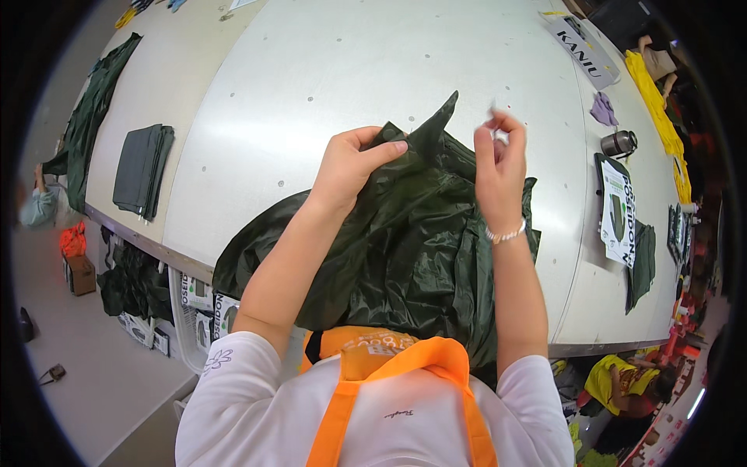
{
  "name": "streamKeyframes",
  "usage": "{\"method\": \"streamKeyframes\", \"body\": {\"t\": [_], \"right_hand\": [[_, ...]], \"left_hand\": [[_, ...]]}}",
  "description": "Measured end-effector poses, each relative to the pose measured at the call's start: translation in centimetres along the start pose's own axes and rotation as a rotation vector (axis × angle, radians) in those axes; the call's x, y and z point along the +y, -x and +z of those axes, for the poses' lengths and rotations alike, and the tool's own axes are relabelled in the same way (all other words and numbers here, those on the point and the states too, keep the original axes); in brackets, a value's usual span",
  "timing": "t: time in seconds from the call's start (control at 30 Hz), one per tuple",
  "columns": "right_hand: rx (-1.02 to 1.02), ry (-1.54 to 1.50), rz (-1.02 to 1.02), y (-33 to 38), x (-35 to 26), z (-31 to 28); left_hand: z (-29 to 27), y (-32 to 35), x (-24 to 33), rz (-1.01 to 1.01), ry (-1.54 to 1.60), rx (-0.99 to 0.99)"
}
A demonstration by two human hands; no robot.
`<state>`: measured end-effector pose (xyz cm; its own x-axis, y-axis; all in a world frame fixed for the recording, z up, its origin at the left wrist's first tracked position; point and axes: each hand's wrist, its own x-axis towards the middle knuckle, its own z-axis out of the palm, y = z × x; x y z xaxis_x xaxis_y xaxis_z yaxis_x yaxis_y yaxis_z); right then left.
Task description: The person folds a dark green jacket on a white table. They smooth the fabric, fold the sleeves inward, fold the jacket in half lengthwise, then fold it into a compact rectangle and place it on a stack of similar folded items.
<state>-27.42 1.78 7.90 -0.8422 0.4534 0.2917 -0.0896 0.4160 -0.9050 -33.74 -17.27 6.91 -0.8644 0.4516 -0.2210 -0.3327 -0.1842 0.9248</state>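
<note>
A shiny dark green garment of thin, raincoat-like material [405,257] lies crumpled in front of me and hangs over the table's near edge. My left hand [354,165] pinches its upper edge, thumb on top, beside a pointed flap [433,131] that sticks up. Just right of that flap, my right hand [500,167] is raised above the cloth with its fingers curled together. Something small and whitish [499,136] shows at those fingers, too blurred to name. A pale beaded bracelet [506,233] circles the right wrist.
Folded dark green cloths [143,171] lie stacked at left on the pale table [272,62]. At right are printed packages [616,210], a metal flask [618,144], a purple cloth [603,109] and a grey printed box [583,50]. Another person [622,385] in yellow sits at lower right.
</note>
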Motion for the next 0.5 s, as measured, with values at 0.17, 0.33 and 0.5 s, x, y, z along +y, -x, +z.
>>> {"method": "streamKeyframes", "body": {"t": [0.17, 0.33, 0.5], "right_hand": [[-0.057, 0.017, -0.167, 5.6, -1.1, 0.8], [0.066, 0.146, -0.368, 7.0, -2.9, 1.0], [0.092, 0.178, -0.399, 7.7, -3.3, 0.8]], "left_hand": [[2.2, 2.8, 0.8, -0.044, 0.213, 0.013], [3.3, 5.3, 1.2, -0.071, 0.295, 0.0], [3.7, 6.6, 1.2, -0.08, 0.315, -0.038]]}}
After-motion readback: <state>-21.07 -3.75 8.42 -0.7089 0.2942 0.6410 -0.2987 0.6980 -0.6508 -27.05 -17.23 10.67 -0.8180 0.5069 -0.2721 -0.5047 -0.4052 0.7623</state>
